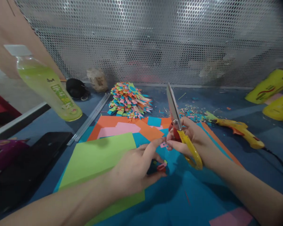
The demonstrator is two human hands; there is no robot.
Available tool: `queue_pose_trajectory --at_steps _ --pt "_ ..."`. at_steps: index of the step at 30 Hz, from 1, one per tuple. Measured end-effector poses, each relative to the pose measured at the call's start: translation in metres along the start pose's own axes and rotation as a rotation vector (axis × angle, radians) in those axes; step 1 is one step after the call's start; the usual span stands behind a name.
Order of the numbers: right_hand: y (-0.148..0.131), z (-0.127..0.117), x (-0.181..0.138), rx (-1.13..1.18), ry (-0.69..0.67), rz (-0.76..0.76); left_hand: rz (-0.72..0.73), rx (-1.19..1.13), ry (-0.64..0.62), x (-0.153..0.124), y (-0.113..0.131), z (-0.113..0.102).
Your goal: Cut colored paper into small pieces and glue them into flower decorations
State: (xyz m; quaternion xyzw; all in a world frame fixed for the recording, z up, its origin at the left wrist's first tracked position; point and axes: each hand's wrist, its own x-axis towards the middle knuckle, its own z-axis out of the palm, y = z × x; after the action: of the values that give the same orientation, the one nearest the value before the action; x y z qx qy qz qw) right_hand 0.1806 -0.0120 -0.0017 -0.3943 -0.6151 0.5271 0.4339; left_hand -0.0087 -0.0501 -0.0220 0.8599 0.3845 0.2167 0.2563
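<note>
Right hand has its fingers hooked tight through the scissors, blades up. Left hand fingers pinch a tiny pink paper scrap over the blue sheet. A scrap that small could easily slip, or a fingertip could get nicked.

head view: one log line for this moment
left hand: pinches pink scrap | right hand: holds scissors, blades pointing away | under: blue sheet | near: green sheet, glue gun, bottle

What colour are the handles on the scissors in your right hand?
The scissors have yellow handles with red near the pivot; head view.
</note>
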Motion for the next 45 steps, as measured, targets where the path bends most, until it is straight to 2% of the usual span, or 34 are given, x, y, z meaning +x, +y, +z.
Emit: queue_pose_trajectory --at_steps 3,6,12,15,17,21,23,32,36,45 --pt "-0.002 0.001 0.001 0.016 0.026 0.001 0.043 0.022 0.032 0.0 -0.003 0.002" --pt "-0.002 0.002 0.001 0.041 0.046 -0.009 0.01 0.033 0.084 0.001 -0.007 0.003" --pt "-0.001 0.004 -0.002 0.06 0.076 -0.034 -0.134 -0.283 0.21 0.005 -0.007 -0.001" --pt "-0.002 0.005 -0.003 0.054 0.052 -0.024 -0.204 -0.373 0.227 0.008 -0.005 -0.005" --pt "-0.002 0.006 -0.004 0.046 0.05 -0.035 -0.28 -0.524 0.226 0.011 -0.003 -0.006" --pt "-0.002 0.009 -0.006 0.029 0.09 -0.1 -0.417 -1.006 0.235 0.016 -0.003 -0.007" --pt "-0.003 0.009 -0.007 0.026 0.087 -0.107 -0.445 -1.126 0.245 0.017 -0.003 -0.007" --pt "0.002 0.011 -0.007 -0.027 0.12 -0.124 -0.549 -1.188 0.27 0.018 -0.005 -0.004" --pt "0.005 0.014 -0.01 -0.011 0.093 -0.083 -0.566 -1.211 0.289 0.02 -0.004 -0.004" --pt "0.009 0.016 -0.009 -0.04 0.036 -0.019 -0.585 -1.241 0.233 0.021 0.0 -0.003"
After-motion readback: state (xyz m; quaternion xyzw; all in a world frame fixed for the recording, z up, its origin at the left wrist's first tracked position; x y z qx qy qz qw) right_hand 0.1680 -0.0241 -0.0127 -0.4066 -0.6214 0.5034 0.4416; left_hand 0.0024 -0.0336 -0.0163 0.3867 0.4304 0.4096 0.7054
